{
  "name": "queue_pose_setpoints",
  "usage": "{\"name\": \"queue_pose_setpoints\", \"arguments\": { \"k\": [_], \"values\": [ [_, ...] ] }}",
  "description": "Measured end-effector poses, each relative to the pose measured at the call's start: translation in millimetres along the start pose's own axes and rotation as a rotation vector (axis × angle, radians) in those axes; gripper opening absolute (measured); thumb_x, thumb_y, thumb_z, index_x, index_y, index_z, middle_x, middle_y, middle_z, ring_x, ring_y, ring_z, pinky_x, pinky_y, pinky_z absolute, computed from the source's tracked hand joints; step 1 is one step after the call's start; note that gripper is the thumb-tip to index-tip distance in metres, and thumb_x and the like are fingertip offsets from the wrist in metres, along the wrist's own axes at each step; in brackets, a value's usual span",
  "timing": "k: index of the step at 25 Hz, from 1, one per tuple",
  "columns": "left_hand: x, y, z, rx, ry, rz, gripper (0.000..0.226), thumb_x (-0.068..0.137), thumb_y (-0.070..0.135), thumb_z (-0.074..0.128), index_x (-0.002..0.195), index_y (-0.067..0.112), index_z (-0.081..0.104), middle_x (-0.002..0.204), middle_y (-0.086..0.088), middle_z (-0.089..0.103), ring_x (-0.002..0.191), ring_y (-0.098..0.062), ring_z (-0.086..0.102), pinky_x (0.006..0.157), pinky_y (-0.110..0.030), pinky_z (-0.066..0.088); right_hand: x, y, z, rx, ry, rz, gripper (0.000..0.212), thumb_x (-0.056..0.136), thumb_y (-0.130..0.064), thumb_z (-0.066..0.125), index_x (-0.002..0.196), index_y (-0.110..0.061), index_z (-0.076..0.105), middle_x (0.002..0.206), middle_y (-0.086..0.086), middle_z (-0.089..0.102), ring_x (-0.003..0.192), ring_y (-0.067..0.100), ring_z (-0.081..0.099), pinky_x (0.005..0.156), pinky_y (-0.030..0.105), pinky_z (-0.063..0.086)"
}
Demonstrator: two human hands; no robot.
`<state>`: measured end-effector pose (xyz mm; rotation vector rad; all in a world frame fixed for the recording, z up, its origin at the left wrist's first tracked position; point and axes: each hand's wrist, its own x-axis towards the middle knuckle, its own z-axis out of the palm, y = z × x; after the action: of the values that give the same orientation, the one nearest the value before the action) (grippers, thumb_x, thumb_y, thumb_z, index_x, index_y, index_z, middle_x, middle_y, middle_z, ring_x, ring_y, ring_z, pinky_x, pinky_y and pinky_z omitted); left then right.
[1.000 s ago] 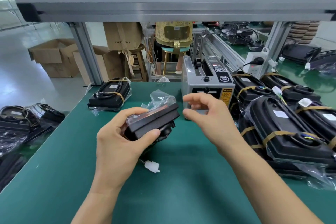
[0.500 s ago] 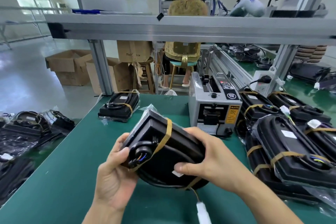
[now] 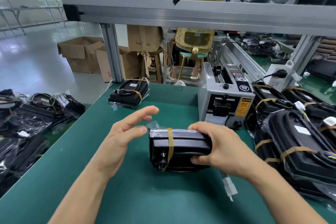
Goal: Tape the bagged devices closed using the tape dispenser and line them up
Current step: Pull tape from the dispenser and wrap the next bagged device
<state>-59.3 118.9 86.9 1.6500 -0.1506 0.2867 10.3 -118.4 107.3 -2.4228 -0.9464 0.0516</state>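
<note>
My right hand (image 3: pixel 223 148) grips the black bagged device (image 3: pixel 179 148) on edge, a tan tape band round its left end. My left hand (image 3: pixel 121 138) hovers open just left of it, holding nothing. Beyond my right hand stands the tape dispenser (image 3: pixel 226 100); taped devices (image 3: pixel 298 136) pile to its right. Half a second ago both hands held the device tilted up.

An aluminium beam (image 3: pixel 200 14) runs across the far side above the green tabletop (image 3: pixel 145 196). Beyond it a person (image 3: pixel 196 42) sits on a stool (image 3: pixel 190 58), back turned. Open cardboard boxes (image 3: pixel 81 52) stand on the floor at far left. A power strip (image 3: pixel 276 78) with a black plug sits at far right.
</note>
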Motion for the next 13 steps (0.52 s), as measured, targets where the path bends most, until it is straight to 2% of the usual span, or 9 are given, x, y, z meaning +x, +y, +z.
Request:
{"name": "queue_pose_setpoints", "arguments": {
  "k": [3,6,8,10,13],
  "values": [
    [3,-1,-11,0.069,-0.087,-0.049,0.032,0.076,0.010,0.056,0.098,0.024,0.075,0.103,0.003,0.072,0.099,-0.013,0.061,0.092,-0.023,0.043,6,4,0,0.016,-0.033,-0.009,0.050,0.059,-0.029,0.084,0.102,-0.035,0.059,0.092,-0.022,0.062,0.088,0.003,0.056,0.091,0.033,0.043],
    [6,-4,-13,0.048,-0.041,-0.033,0.013,0.073,0.008,0.073,0.082,0.017,0.077,0.084,0.002,0.071,0.086,-0.008,0.064,0.081,-0.013,0.046,9,9,1,0.035,-0.055,-0.011,0.049,0.058,-0.025,0.086,0.099,-0.035,0.059,0.088,-0.024,0.062,0.086,0.001,0.055,0.089,0.033,0.041],
    [8,-9,-8,-0.027,0.051,-0.075,0.012,0.070,0.013,0.071,0.078,0.019,0.078,0.076,0.002,0.071,0.078,-0.005,0.064,0.077,-0.011,0.046,12,10,2,0.033,-0.076,-0.025,0.049,0.058,-0.024,0.086,0.094,-0.040,0.057,0.084,-0.026,0.060,0.084,-0.003,0.053,0.084,0.030,0.038],
    [11,-14,-1,-0.124,0.145,-0.154,0.013,0.069,0.014,0.068,0.076,0.019,0.077,0.069,0.000,0.070,0.070,-0.007,0.063,0.076,-0.013,0.046,15,10,4,0.016,-0.102,-0.049,0.051,0.057,-0.024,0.086,0.092,-0.043,0.053,0.081,-0.027,0.058,0.082,-0.005,0.051,0.083,0.030,0.036],
    [14,-22,12,-0.163,0.170,-0.229,0.018,0.074,-0.002,0.067,0.082,0.014,0.068,0.074,-0.003,0.068,0.073,-0.012,0.061,0.080,-0.025,0.042,18,12,3,0.029,-0.120,-0.057,0.052,0.057,-0.023,0.086,0.093,-0.043,0.053,0.082,-0.025,0.057,0.083,-0.002,0.051,0.088,0.034,0.038]
  ]
}}
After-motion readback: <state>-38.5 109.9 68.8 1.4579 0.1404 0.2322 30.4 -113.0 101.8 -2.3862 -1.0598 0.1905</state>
